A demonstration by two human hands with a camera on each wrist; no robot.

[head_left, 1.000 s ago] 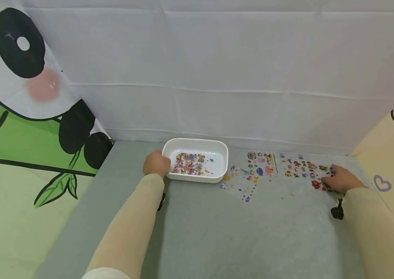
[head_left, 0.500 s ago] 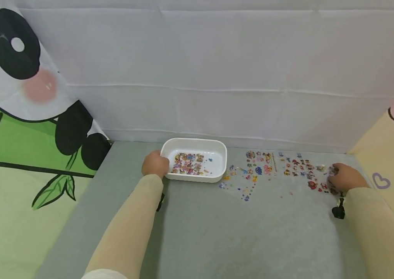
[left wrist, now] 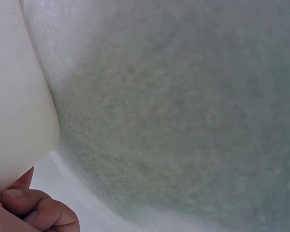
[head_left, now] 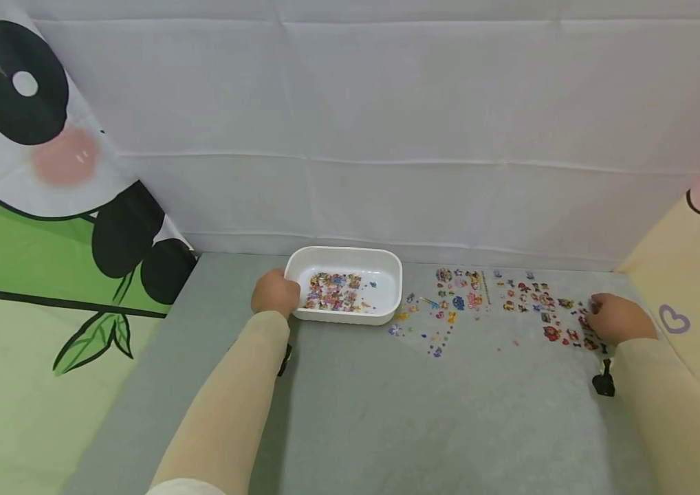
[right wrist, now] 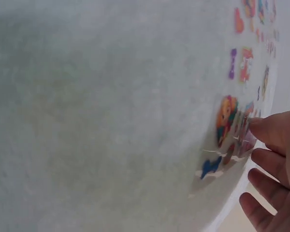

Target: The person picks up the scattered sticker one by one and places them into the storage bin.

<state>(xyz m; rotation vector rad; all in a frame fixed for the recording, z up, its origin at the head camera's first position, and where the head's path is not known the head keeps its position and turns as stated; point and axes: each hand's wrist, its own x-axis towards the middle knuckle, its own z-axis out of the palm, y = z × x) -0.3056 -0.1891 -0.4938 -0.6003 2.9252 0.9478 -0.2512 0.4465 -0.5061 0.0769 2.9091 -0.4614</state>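
A white rectangular tray (head_left: 344,317) stands near the back of the table, with many small colourful stickers (head_left: 333,292) in it. My left hand (head_left: 275,292) grips the tray's left end; in the left wrist view its curled fingers (left wrist: 38,208) show under the rim. At the far right, my right hand (head_left: 622,319) pinches the right edge of a clear sticker sheet (head_left: 553,333) printed with small cartoon figures. The right wrist view shows the sheet (right wrist: 227,121) buckled beside the thumb and index finger, the other fingers loosely bent.
Another clear sticker sheet (head_left: 458,300) lies between the tray and the right-hand sheet, with more small stickers (head_left: 437,340) below it. A white cloth wall (head_left: 350,199) stands behind the grey table (head_left: 424,426). Printed cloths flank both sides.
My right hand has shifted right, from over the stickers to the sheet's edge. The sheet near it lifted with a glare, then lay flatter, slightly further left. My left hand has stayed on the tray.
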